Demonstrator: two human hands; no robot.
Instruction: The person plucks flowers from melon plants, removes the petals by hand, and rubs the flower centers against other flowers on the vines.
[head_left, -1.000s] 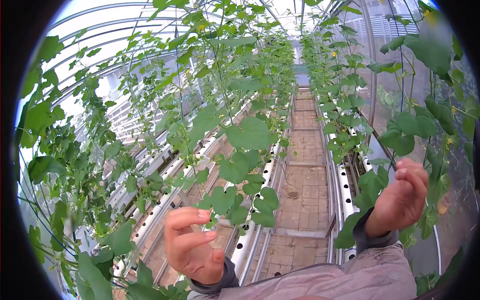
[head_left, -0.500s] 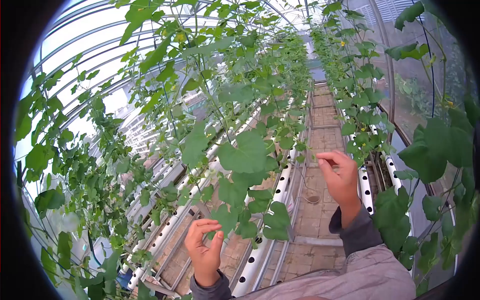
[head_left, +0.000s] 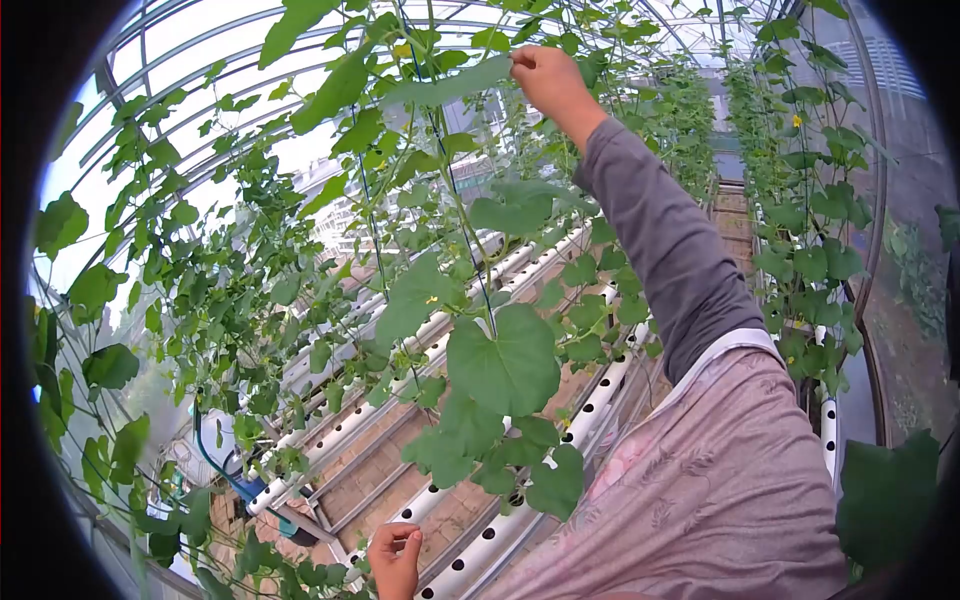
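- The right hand [head_left: 545, 75] is reaching high overhead, arm fully stretched, its fingers pinching together on a long narrow leaf [head_left: 450, 85] at the top of a climbing vine [head_left: 455, 215].
- That vine is running almost straight up and down along a blue support string [head_left: 478, 270] — its long axis is lying between the two hands.
- The left hand [head_left: 395, 555] is waiting far below, at the bottom edge, loosely curled near the white grow pipes [head_left: 470, 560]; whether it is holding anything, I cannot tell.
- The right hand is the one at the vine's tip.
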